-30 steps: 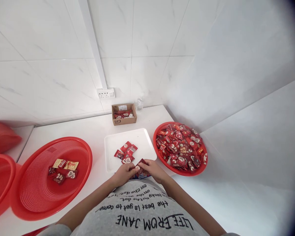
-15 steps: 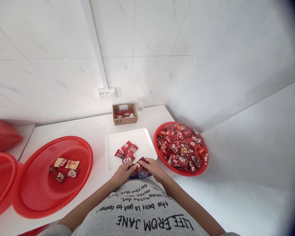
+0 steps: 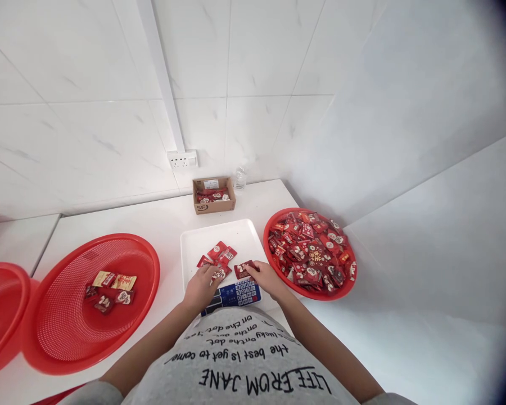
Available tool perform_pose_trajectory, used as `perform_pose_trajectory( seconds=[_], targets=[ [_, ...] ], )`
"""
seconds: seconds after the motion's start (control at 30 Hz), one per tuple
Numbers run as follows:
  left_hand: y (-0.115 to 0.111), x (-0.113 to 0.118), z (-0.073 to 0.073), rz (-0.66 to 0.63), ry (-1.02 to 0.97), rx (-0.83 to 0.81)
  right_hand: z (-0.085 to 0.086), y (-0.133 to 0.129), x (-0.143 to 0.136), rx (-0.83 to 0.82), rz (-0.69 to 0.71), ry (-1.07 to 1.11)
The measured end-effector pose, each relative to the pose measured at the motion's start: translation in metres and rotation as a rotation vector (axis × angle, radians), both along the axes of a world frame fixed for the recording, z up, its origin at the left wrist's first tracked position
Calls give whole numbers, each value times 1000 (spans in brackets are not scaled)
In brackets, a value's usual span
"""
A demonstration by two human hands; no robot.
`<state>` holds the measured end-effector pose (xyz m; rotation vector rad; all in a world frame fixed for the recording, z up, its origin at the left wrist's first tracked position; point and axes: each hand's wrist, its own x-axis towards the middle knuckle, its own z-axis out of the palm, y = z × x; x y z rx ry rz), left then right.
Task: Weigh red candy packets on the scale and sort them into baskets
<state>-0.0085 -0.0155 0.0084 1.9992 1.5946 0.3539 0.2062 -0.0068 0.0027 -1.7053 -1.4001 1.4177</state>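
Note:
On the white tray (image 3: 244, 235) of a scale lie several red packets (image 3: 217, 250) in a loose pile. My left hand (image 3: 201, 286) rests at the pile's near left side, fingers bent over a packet; whether they grip it is unclear. My right hand (image 3: 265, 277) pinches a dark red packet (image 3: 244, 269) by its right end, over the tray's near right part. Below the hands shows the scale's blue keypad panel (image 3: 236, 293).
A red basket heaped with packets (image 3: 271, 247) stands right of the scale. Another red basket (image 3: 67, 270), with several packets, is at left, beside a red container (image 3: 0, 315). Behind the scale are a cardboard box (image 3: 215, 207) and a clear bottle (image 3: 240, 178).
My hands have moved apart. My left hand has moved left and up to the pile; my right hand keeps the dark red packet. The blue panel shows more, and the red bag at far left has mostly disappeared.

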Motion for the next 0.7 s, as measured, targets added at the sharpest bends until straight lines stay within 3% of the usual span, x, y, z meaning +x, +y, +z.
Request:
perform_pose_trajectory(
  seconds=[0.23, 0.47, 0.6, 0.7],
  targets=[
    [1, -11, -2, 38, 41, 20, 4, -3, 8, -28, -7, -34],
    [0, -22, -14, -30, 89, 266, 13, -7, 39, -56, -84, -26],
    [-1, -18, -26, -52, 100, 261, 27, -7, 73, 1, -194, -185],
    [-1, -16, -33, -65, 97, 266, 33, -7, 97, 60, -231, -474]
  ],
)
